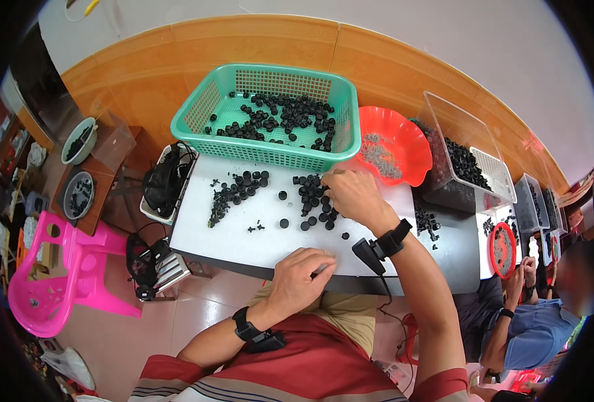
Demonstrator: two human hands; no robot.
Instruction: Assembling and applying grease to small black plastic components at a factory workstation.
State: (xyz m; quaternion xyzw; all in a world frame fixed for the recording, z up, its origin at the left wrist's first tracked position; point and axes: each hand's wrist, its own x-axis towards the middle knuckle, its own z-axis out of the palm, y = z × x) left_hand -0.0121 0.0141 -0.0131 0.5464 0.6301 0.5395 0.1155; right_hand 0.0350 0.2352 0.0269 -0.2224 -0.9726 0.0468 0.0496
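My left hand (300,278) is curled at the table's near edge, with a small dark piece partly showing between thumb and fingers. My right hand (354,194) reaches over the white tabletop (243,231), its fingertips bent together at the edge of a pile of small round black caps (314,192). Whatever lies between those fingertips is hidden. Left of that pile is another heap of black caps and smaller black bits (233,194). A few single caps (283,223) lie between the two heaps.
Behind the heaps stands a green perforated basket (257,153) holding many black caps. A red scalloped bowl (414,167) with small grey pieces and a clear bin (454,194) of black parts are on the right. Further right sits another person (531,328). A pink chair (76,268) stands left.
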